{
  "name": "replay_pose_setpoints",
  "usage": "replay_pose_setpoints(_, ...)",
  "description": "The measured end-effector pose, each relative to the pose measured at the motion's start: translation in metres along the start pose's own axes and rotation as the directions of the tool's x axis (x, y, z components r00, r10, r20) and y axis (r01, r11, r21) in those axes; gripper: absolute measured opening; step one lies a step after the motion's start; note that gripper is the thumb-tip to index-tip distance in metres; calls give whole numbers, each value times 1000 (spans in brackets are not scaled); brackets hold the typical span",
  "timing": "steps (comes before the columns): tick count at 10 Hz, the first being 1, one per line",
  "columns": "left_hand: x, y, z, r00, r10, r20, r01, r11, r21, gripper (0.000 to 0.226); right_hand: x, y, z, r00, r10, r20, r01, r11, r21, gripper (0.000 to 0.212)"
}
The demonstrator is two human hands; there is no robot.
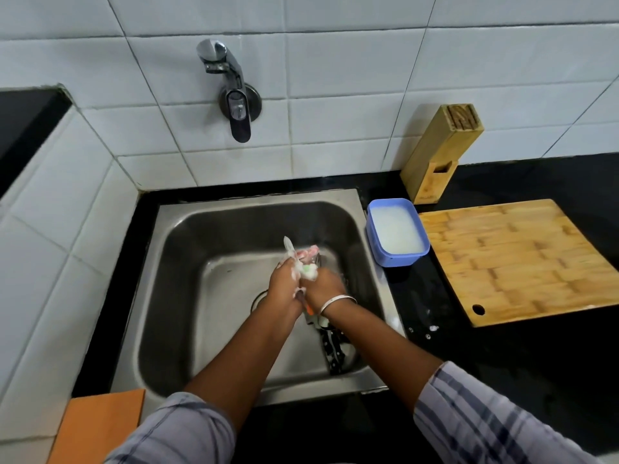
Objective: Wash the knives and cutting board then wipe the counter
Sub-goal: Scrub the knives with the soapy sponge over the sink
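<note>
knife (288,246) pokes its foamy blade up just left of where my hands meet over the sink (187,249). my left hand (284,279) grips it low, near the handle. my right hand (325,286) is clenched on a soapy sponge (308,271) against the blade. i judge it light, stiff, sharp and slick with suds, so hold the handle only. more knives (331,349) lie beneath my right wrist, and the cutting board (516,259) waits well right on the counter (502,363).
</note>
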State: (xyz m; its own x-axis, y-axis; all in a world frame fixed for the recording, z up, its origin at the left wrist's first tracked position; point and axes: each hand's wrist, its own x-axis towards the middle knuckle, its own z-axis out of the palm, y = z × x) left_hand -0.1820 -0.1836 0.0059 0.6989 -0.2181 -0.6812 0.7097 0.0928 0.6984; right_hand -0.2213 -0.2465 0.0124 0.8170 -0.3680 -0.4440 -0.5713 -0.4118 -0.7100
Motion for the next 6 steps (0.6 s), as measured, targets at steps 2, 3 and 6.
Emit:
replay_pose_setpoints(2, 17, -14, 12, 992, 32, -120, -33, 999, -5, 42, -4, 11, -15, 958, 134, 254, -250, 824, 508, 21)
replay_pose_setpoints(3, 11, -21, 11, 999, 1, -47, -1, 1000, -3, 28, -6, 15, -24, 968, 141, 209, -238, 784, 573, 13)
replay_pose_setpoints(6, 15, -29, 12, 997, 22, -73, -19, 999, 45, 15, -32, 38, -20, 979, 140, 147, -189, 894, 407, 11)
